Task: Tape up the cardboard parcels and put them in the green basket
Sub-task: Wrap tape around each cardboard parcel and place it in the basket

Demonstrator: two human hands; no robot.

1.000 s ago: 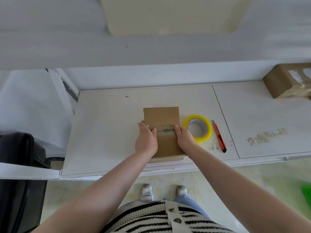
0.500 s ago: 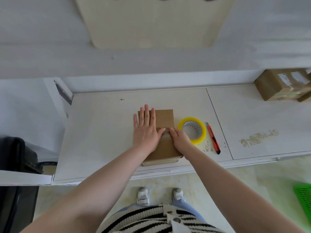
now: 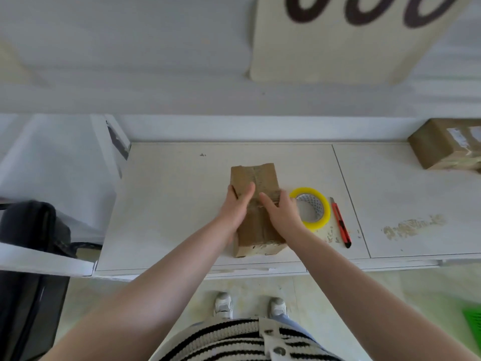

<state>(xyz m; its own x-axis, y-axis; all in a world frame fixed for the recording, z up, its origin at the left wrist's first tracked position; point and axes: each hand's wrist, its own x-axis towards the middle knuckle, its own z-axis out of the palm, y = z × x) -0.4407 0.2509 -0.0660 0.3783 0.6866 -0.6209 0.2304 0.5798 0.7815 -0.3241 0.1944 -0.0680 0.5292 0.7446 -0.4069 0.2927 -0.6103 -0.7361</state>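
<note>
A brown cardboard parcel (image 3: 256, 178) with tape across its top lies lengthwise on the white table (image 3: 169, 204), its near end close to the front edge. My left hand (image 3: 235, 207) grips its left side, thumb on top. My right hand (image 3: 282, 212) grips its right side, thumb lying on the tape seam. A yellow-rimmed roll of tape (image 3: 316, 225) sits just right of the parcel, touching my right hand. A corner of the green basket (image 3: 473, 327) shows on the floor at the lower right.
A red utility knife (image 3: 341, 225) lies right of the tape roll. Another taped parcel (image 3: 442, 144) sits at the table's far right. A black bag (image 3: 28, 230) stands left of the table. A wall with a sign rises behind the table.
My left hand, flat on the parcel's top half a second ago, now holds its left side. My right hand shifted from the seam toward the right edge. The parcel's far end looks raised.
</note>
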